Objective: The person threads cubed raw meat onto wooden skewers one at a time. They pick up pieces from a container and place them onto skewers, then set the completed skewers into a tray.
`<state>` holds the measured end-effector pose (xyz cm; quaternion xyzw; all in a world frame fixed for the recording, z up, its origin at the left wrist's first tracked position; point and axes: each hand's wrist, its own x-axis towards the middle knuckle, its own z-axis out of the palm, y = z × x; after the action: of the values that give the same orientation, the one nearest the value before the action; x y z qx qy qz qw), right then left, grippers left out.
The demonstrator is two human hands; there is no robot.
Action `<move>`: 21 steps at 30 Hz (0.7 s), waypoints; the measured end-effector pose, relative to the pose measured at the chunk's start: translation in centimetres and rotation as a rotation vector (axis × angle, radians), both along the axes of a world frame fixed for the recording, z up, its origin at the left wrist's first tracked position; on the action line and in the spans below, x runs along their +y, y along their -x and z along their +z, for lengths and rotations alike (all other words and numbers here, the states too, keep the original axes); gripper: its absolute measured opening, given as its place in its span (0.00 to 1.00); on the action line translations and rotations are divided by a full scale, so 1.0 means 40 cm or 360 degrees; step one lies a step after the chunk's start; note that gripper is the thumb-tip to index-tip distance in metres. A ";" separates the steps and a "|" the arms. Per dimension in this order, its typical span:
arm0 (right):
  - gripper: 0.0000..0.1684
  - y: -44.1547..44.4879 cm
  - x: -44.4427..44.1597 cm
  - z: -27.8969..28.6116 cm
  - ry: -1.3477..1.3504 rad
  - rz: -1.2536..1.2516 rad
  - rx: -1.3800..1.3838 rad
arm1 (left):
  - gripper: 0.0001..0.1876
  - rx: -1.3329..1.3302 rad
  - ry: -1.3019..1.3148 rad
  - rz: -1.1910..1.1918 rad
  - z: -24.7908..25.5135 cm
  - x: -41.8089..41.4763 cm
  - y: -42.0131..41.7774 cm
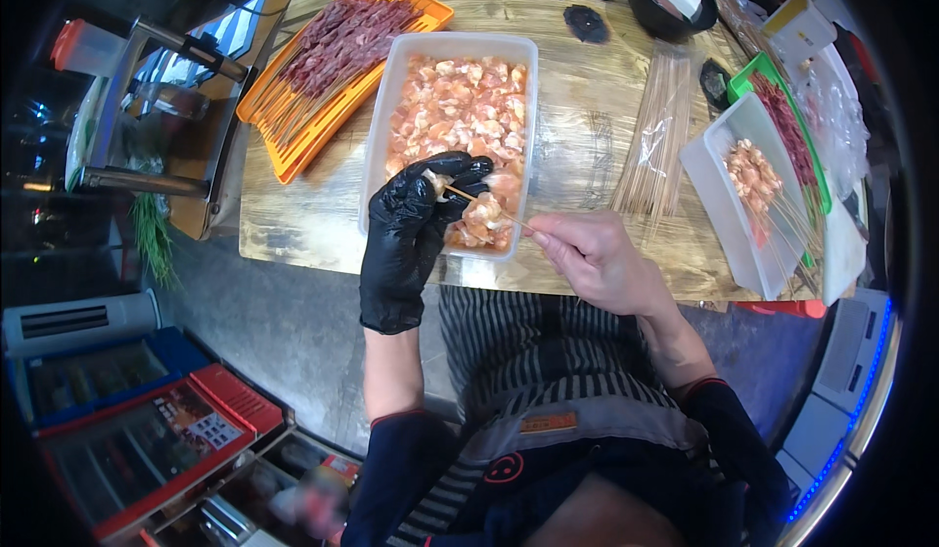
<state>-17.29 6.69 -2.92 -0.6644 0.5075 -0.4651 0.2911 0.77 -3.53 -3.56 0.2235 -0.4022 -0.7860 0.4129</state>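
My left hand (411, 217), in a black disposable glove, pinches a small piece of raw meat (438, 182) between thumb and fingers. Bare, my right hand (598, 257) grips a thin bamboo skewer (518, 222) near one end. The skewer slants up and left, its far end reaching the pinched piece. Partway along, a pale clump of meat (484, 213) appears to be threaded on it. Both hands are at the near end of a translucent plastic tub (534, 107) of diced, marinated raw meat (458, 118), probably chicken. The glove hides part of that meat.
Dark red meat skewers (345, 40) lie on an orange tray (293, 158) at left. Packaged bamboo skewers (653, 143) lie to the right, beside a tilted translucent tub (711, 173) with finished skewers (755, 176). A black bowl (653, 15) stands behind. The wooden table's front edge (293, 257) is close.
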 end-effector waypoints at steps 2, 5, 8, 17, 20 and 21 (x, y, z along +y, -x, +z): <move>0.06 -0.004 0.007 0.011 -0.0252 0.0007 -0.0112 | 0.19 0.0085 0.0099 -0.0001 -0.014 0.004 0.004; 0.07 -0.007 0.008 0.004 -0.0198 -0.0005 -0.0113 | 0.19 0.0062 0.0177 0.0022 -0.016 0.012 0.014; 0.06 -0.011 0.013 0.005 -0.0155 -0.0012 -0.0103 | 0.19 -0.0088 0.0250 0.0043 -0.019 0.022 0.021; 0.09 -0.029 -0.005 -0.034 -0.0149 -0.0080 -0.0292 | 0.21 -0.0245 0.0288 0.0245 -0.027 0.005 0.027; 0.09 -0.006 0.014 -0.032 -0.0206 -0.0134 -0.0307 | 0.15 -0.0960 0.0782 0.0483 -0.003 -0.099 0.008; 0.09 0.004 0.021 -0.029 -0.0249 -0.0156 -0.0300 | 0.14 -0.1229 0.1088 0.0482 -0.024 -0.145 0.004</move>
<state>-17.45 7.53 -4.08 -0.5674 0.5443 -0.4983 0.3654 0.61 -9.35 -4.50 0.4047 -0.7210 -0.4025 0.3930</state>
